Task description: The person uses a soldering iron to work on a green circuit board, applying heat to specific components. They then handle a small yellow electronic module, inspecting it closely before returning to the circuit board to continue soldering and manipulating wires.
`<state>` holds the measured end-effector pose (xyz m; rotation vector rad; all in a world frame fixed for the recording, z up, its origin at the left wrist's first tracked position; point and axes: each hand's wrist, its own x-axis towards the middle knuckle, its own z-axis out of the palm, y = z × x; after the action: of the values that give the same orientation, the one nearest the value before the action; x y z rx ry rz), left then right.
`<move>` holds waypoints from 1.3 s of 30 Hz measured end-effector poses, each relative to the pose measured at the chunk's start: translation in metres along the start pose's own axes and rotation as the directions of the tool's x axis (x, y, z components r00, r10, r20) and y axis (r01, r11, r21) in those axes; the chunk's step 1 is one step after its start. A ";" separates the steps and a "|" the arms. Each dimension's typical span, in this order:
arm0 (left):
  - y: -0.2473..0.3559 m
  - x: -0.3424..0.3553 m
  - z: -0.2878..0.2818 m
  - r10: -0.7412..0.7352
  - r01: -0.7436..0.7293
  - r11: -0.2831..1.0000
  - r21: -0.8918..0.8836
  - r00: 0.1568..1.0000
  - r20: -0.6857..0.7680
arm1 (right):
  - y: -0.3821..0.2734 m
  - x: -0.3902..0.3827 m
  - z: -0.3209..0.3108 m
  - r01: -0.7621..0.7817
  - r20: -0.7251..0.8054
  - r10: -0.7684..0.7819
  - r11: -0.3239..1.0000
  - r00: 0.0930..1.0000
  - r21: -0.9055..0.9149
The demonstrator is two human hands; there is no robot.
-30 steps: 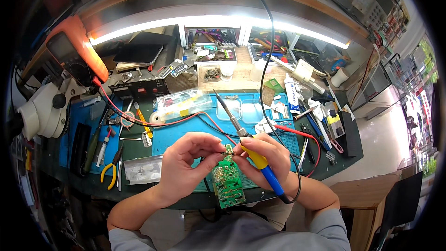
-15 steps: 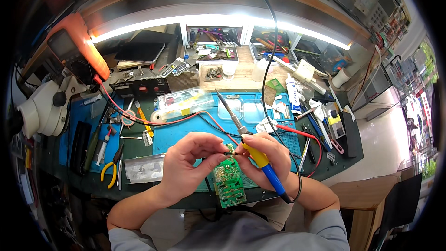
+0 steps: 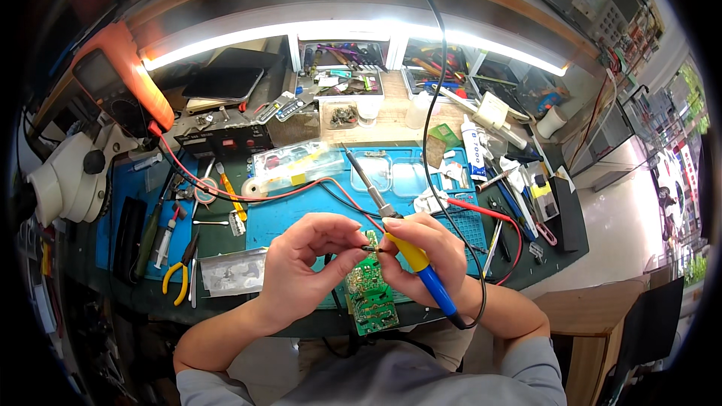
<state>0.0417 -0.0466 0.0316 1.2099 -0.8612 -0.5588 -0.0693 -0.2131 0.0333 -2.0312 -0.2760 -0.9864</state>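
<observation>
My left hand pinches one end of a small dark part between thumb and fingertips; its exact kind is too small to tell. At the part's other end are the fingertips of my right hand. That hand also holds a soldering iron with a yellow and blue handle, its metal tip pointing up and away to the left. Below the fingers, a green circuit board lies at the bench's near edge, partly covered by my hands.
An orange multimeter stands at the back left, its red lead crossing the blue mat. The iron's black cable hangs from above. Yellow-handled pliers and a syringe lie left; a glue tube lies right.
The hands, small part and board stay almost where they were. The soldering iron has tilted slightly, its tip shifting a little to the left. The whole view has shifted a touch.
</observation>
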 end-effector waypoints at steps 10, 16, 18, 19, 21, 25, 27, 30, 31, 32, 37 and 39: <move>-0.002 -0.001 0.001 0.009 -0.009 0.999 0.044 1.000 -0.002 | 0.000 0.001 0.000 0.068 0.016 -0.067 0.996 0.998 -0.064; -0.001 -0.001 0.002 0.013 -0.012 0.998 0.060 1.000 -0.017 | -0.001 0.002 -0.001 0.073 0.020 -0.072 0.994 0.997 -0.081; 0.000 0.000 0.002 0.022 -0.021 0.997 0.078 1.000 -0.015 | 0.000 0.001 -0.001 0.066 0.018 -0.065 0.995 0.998 -0.072; -0.001 0.000 0.001 0.014 -0.013 0.997 0.072 1.000 -0.013 | 0.000 0.000 0.000 0.054 0.015 -0.053 0.997 0.998 -0.061; -0.002 0.000 -0.001 -0.001 0.001 0.998 0.060 1.000 -0.012 | 0.001 0.000 0.000 0.035 0.009 -0.035 0.999 0.999 -0.036; 0.000 0.000 -0.002 -0.020 0.021 1.000 0.011 1.000 -0.013 | 0.002 -0.001 0.001 0.009 -0.012 -0.009 1.000 1.000 0.000; -0.001 -0.001 -0.001 -0.013 0.013 1.000 0.002 1.000 -0.019 | 0.002 -0.001 0.001 0.002 -0.020 -0.002 1.000 1.000 0.000; 0.000 -0.001 0.000 -0.003 0.003 1.000 0.000 1.000 -0.024 | 0.003 0.000 0.000 0.019 -0.010 -0.019 1.000 1.000 -0.013; 0.001 -0.001 0.000 -0.002 0.002 1.000 0.001 1.000 -0.023 | 0.004 0.000 -0.001 0.035 0.000 -0.035 0.999 0.999 -0.024; 0.001 -0.001 0.000 -0.001 0.001 1.000 0.002 1.000 -0.022 | 0.004 0.001 -0.001 0.050 0.010 -0.050 0.998 0.999 -0.035; -0.001 -0.001 0.000 0.001 -0.002 1.000 -0.004 1.000 -0.021 | 0.002 0.000 -0.001 0.038 -0.008 -0.038 0.999 0.999 -0.029; 0.000 -0.001 0.000 0.001 -0.001 1.000 -0.003 1.000 -0.018 | 0.002 0.000 0.000 0.026 -0.019 -0.026 0.999 0.999 -0.020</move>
<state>0.0412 -0.0457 0.0309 1.2096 -0.8455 -0.5474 -0.0685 -0.2144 0.0324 -2.0399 -0.2843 -1.0275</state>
